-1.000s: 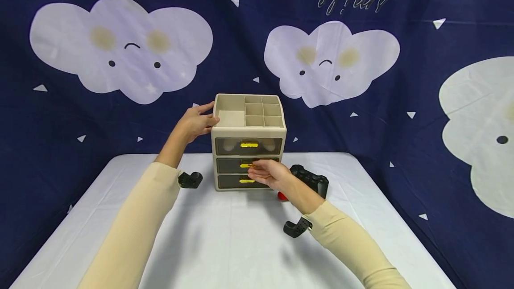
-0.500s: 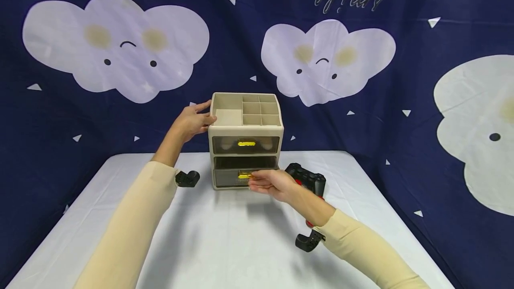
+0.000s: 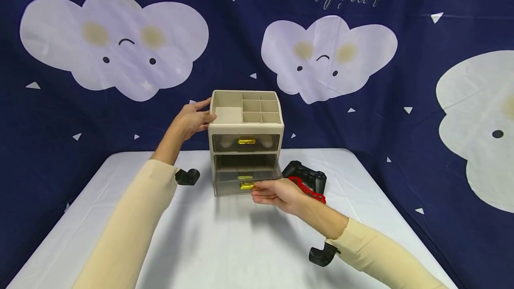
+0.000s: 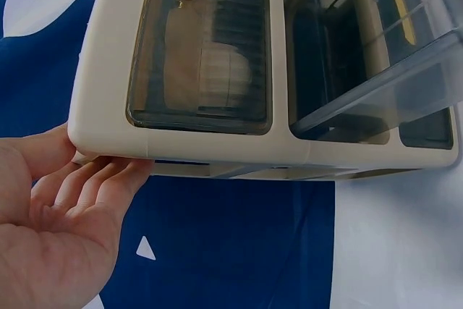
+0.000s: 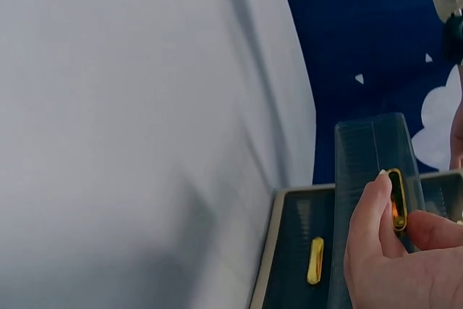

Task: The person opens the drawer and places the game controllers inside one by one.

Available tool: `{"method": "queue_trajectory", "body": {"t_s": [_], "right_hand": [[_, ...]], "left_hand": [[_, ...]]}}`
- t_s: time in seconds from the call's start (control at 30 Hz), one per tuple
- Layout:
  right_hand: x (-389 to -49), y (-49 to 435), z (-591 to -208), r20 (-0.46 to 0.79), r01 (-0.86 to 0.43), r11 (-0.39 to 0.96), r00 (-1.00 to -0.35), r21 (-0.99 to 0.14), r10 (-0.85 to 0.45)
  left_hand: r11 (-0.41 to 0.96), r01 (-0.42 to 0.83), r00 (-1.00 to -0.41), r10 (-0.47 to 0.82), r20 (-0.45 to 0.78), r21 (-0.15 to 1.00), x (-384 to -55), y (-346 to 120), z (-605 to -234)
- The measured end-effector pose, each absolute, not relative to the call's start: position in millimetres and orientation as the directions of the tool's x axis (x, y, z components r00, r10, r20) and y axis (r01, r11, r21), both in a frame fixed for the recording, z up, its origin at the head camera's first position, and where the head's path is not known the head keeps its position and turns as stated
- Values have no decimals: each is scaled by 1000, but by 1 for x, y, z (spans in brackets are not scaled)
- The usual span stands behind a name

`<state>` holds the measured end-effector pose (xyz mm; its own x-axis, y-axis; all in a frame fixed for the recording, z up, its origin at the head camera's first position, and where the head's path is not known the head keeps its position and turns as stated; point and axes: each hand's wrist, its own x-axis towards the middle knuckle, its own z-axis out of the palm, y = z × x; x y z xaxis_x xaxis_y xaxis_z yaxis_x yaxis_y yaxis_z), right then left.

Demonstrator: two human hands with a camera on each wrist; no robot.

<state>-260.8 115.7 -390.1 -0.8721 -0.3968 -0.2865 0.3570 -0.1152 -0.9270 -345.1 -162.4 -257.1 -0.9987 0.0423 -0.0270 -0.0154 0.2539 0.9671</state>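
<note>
A cream desktop drawer organizer [image 3: 246, 127] stands upright at the back of the table. My left hand [image 3: 190, 121] holds its upper left side, the thumb at the top edge; in the left wrist view the fingers [image 4: 108, 186] curl around the corner. My right hand [image 3: 281, 194] pinches the gold handle [image 3: 247, 186] of the middle drawer [image 3: 229, 187], which is smoky clear and pulled well out. The right wrist view shows thumb and fingers on either side of that handle [image 5: 397, 200]. No contents show in the open drawer. The top drawer [image 3: 225, 143] is closed, with pale shapes behind its front.
A black game controller [image 3: 305, 174] lies right of the organizer, with a red patterned object [image 3: 307, 188] beside it, partly hidden by my right arm. Behind the white-covered table [image 3: 225, 244] hangs a dark blue cloud-print cloth [image 3: 241, 35]. The organizer's top has open compartments.
My right hand has drawn the middle drawer out toward me, from closed to well extended. More of the red patterned object shows now. My left hand stays on the organizer's side.
</note>
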Motion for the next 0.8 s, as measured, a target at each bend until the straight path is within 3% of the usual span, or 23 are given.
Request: {"method": "queue_trajectory", "body": {"t_s": [0.8], "right_hand": [[-230, 110, -398, -269, 357, -167, -878, -919, -396]], "left_hand": [[220, -21, -998, 59, -35, 975, -345, -164, -258]]}}
